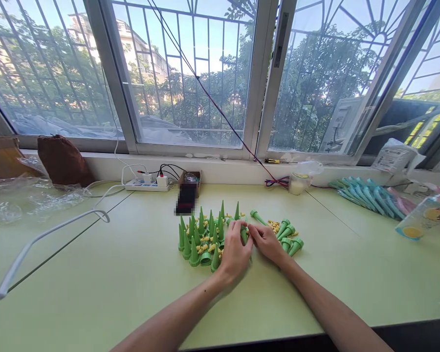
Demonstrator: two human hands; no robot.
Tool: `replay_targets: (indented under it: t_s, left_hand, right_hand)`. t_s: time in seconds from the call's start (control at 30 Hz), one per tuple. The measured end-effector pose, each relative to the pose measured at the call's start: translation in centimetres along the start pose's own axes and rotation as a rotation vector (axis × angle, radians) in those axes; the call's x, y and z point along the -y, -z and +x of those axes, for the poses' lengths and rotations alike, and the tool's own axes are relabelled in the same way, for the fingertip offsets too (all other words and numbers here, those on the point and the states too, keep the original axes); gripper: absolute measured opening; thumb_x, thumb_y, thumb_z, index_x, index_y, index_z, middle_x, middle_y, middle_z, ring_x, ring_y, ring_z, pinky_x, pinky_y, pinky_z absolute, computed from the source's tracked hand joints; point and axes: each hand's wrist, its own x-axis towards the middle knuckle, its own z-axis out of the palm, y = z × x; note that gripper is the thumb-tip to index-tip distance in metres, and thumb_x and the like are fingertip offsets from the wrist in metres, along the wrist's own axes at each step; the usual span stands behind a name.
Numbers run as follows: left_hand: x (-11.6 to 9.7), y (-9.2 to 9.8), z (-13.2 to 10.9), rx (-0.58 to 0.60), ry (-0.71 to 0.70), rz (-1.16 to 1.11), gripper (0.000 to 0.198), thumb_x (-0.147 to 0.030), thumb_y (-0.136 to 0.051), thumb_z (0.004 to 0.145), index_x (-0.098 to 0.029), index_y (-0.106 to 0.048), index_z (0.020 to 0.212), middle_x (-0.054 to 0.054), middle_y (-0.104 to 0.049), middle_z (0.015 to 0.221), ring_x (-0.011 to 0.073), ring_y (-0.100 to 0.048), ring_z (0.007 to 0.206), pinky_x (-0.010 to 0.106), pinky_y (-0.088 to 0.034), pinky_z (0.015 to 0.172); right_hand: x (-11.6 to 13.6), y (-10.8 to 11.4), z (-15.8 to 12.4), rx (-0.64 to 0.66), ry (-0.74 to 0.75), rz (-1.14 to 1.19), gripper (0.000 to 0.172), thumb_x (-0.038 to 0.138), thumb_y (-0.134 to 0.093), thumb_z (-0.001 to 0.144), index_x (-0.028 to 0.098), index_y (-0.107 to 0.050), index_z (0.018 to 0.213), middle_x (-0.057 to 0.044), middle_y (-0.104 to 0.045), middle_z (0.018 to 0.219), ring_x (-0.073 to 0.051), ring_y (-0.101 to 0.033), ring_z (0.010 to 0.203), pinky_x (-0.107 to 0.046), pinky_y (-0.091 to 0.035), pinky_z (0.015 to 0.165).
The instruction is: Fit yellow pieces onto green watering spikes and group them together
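Note:
Both hands meet over the middle of the table. My left hand point(235, 250) is closed around a green plastic plant-watering spike point(244, 236). At that spike's end, the fingertips of my right hand point(267, 240) are pinched together; what they grip is too small to make out. To the left, several green spikes point(194, 254) stand point up, with small yellow valves point(202, 248) lying among them. Right of my hands, more green spikes point(296, 246) lie on their sides beside a pile of yellow valves point(275, 226).
A power strip point(146, 185) and a small open box point(195, 178) stand at the back. White tubing point(58, 233) arches over the left side. A jar point(297, 184), teal packets point(368, 195) and a bottle point(425, 215) are at the right.

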Motion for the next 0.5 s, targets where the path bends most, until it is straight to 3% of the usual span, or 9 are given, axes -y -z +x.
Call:
replay_targets:
  t_s: [0.5]
  left_hand:
    - [0.12, -0.09, 0.08, 0.021, -0.003, 0.027, 0.020, -0.006, -0.058, 0.086, -0.018, -0.059, 0.101, 0.007, -0.061, 0.102, 0.0186, -0.059, 0.081, 0.032, -0.047, 0.072]
  right_hand:
    - [0.07, -0.16, -0.03, -0.007, 0.020, -0.018, 0.056, 0.066, -0.037, 0.100, 0.023, -0.040, 0.064, 0.002, -0.040, 0.057, -0.015, -0.034, 0.057, -0.030, -0.028, 0.055]
